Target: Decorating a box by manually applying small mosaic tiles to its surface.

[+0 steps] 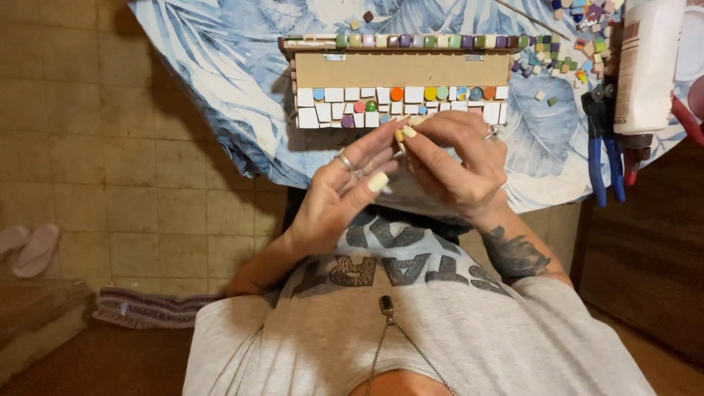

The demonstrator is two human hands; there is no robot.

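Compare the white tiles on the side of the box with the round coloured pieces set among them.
The white tiles are squarish or rectangular; the round coloured pieces are circles. The white tiles share one colour; the round pieces vary: orange, blue, green, yellow, purple. The white tiles outnumber the round pieces. Both sit on the side of the box, above the left hand and right hand.

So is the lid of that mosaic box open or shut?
Shut, it seems: the lid lies flat on the mosaic box, its two small hinges closed, with no gap showing.
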